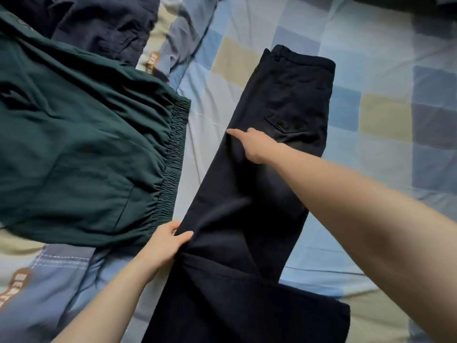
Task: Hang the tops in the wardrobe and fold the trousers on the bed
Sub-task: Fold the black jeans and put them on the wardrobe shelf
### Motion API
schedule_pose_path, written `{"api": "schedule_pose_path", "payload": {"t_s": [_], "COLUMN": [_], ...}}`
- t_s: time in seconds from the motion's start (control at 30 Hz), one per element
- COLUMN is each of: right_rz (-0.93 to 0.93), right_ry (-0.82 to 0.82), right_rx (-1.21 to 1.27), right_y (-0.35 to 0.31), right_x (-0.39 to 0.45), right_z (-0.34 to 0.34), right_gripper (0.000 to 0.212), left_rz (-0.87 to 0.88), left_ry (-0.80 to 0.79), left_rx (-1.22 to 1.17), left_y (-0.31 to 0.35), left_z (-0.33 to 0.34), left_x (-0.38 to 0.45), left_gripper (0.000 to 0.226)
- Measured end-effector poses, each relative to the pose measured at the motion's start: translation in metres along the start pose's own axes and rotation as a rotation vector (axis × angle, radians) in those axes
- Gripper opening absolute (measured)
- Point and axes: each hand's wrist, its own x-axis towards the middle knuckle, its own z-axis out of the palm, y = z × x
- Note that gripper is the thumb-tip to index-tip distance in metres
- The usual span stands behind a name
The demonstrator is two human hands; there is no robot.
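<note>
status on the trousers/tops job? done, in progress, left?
Done: the black trousers lie flat on the checked bedsheet, legs stacked lengthwise. In hand: the left hand grips their left edge at mid-leg while the right hand presses flat near the back pocket; no cross fold yet. Left: the green elastic-waist garment and the dark navy clothes lie unsorted. No wardrobe in view.

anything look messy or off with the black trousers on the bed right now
The black trousers lie mostly flat, but the fabric bunches into diagonal wrinkles where the left hand grips the leg edge. The right hand rests near the back pocket. Beside them, the green trousers are rumpled.
</note>
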Motion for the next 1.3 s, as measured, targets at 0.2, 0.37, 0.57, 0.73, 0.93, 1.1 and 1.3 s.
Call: {"api": "schedule_pose_path", "payload": {"t_s": [0.2, 0.37, 0.57, 0.73, 0.93, 1.1, 1.3], "right_rz": [-0.038, -0.201, -0.071, 0.514, 0.813, 0.755, 1.011], "right_ry": [-0.021, 0.201, 0.31, 0.674, 0.076, 0.235, 0.459], "right_rx": [-0.093, -0.212, 0.231, 0.428, 1.209, 1.364, 1.45], "right_y": [-0.008, -0.022, -0.006, 0.083, 0.099, 0.083, 0.123], "right_x": [0.011, 0.006, -0.034, -0.11, -0.139, -0.136, -0.188], "right_z": [-0.007, 0.001, 0.01, 0.032, 0.044, 0.051, 0.096], "right_gripper": [0.054, 0.023, 0.068, 0.028, 0.044, 0.01, 0.022], "left_rz": [0.047, 0.022, -0.018, -0.119, -0.126, -0.119, -0.121], "left_ry": [-0.165, -0.118, 0.013, 0.088, 0.059, -0.018, -0.06], "left_rx": [-0.002, 0.06, 0.043, -0.112, -0.174, -0.083, -0.036], "left_y": [-0.011, -0.021, -0.032, -0.035, -0.038, -0.044, -0.054], "left_z": [0.0, -0.004, 0.0, 0.01, 0.022, 0.019, 0.011], "left_x": [-0.01, -0.01, -0.011, -0.018, -0.032, -0.034, -0.042], "left_gripper": [0.024, 0.025, 0.023, 0.015, 0.045, 0.059, 0.072]}}
